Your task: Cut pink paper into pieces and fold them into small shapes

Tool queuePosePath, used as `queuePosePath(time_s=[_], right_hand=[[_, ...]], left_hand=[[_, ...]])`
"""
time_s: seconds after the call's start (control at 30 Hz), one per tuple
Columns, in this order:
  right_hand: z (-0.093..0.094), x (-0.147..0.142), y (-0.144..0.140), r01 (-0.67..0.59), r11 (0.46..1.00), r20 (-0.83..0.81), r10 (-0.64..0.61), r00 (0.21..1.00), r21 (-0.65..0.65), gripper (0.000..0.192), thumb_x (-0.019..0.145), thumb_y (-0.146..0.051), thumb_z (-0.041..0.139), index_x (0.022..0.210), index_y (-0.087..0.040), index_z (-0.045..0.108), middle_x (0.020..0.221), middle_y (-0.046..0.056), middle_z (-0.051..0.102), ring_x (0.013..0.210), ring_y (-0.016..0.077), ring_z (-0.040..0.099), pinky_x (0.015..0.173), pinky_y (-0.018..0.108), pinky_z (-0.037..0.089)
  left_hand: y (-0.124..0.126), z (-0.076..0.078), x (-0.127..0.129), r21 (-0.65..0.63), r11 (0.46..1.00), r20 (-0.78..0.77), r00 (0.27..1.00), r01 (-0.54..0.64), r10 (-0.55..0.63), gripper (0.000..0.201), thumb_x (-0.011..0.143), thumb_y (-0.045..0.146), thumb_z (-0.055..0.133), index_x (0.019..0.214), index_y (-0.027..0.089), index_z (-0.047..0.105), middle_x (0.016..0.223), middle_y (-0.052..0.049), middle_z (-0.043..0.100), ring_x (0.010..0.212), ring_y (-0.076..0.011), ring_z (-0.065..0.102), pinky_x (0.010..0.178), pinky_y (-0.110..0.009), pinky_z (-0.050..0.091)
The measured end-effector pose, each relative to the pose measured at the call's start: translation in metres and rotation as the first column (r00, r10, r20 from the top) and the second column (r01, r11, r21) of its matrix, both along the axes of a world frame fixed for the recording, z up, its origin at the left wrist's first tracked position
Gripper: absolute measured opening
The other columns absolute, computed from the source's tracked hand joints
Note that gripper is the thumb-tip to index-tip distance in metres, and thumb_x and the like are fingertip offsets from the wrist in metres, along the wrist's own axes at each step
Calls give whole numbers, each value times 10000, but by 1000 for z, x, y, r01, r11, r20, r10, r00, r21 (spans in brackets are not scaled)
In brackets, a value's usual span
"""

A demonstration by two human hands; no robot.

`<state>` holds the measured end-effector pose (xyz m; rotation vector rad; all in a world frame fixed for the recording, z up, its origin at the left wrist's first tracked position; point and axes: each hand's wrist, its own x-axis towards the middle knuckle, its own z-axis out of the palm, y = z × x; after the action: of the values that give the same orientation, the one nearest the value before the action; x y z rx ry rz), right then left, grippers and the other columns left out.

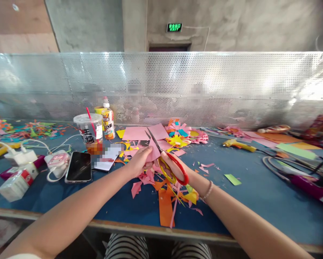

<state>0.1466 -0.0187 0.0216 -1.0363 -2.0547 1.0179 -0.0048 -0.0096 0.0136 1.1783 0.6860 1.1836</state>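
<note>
My left hand (141, 162) is closed on a small piece of pink paper (153, 154), pinching its near left side. In my right hand (173, 166) is a pair of scissors (180, 167) with red and yellow handles. The scissor blades point away and to the left, slightly apart, by the upper edge of the held paper. Beneath both hands lie pink, yellow and orange paper scraps (146, 178), with an orange strip (166, 208) nearer me. A larger pink sheet (134, 133) rests just beyond the blades, and paper flowers (179, 131) sit to its right.
At left stand a plastic drink cup (89, 135) with a red straw and a bottle (108, 122). A phone (79, 166), chargers (56, 160) and a small box (18, 182) lie nearby. To the right is a yellow glue gun (239, 145). A perforated metal screen (220, 82) borders the table's back.
</note>
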Motion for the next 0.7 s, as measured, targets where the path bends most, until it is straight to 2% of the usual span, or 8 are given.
queuePosePath(time_s=[0.23,0.37,0.5,0.7], right_hand=[[1,-2,-5,-24,994,-127,10,992,-110,484,806,-609,229,602,-192,366,410,-62,346,330,63,308,333,201,272],[-1,-1,-2,-47,992,-111,35,993,-115,467,805,-602,254,612,-192,370,415,-66,341,330,63,307,331,199,279],[-3,1,2,-15,998,-34,13,999,-69,470,808,-598,252,629,-186,390,421,-63,358,333,63,320,338,195,291],[0,-1,2,77,990,52,-84,995,115,493,820,-579,229,606,-179,422,423,-44,394,359,69,338,374,206,287]], left_hand=[[0,3,0,-50,999,36,999,-18,20,246,732,368,528,623,176,421,434,51,449,306,-35,311,355,-169,176],[1,2,-1,-45,999,27,999,-19,20,241,729,370,529,626,175,433,437,45,472,306,-35,319,354,-167,178],[2,0,-1,-10,1000,-11,1000,10,-11,223,743,363,505,646,166,466,464,8,534,307,-38,331,350,-171,171],[5,-2,-3,-18,1000,-27,999,17,-18,217,756,356,484,656,165,459,443,27,508,293,-33,317,349,-170,168]])
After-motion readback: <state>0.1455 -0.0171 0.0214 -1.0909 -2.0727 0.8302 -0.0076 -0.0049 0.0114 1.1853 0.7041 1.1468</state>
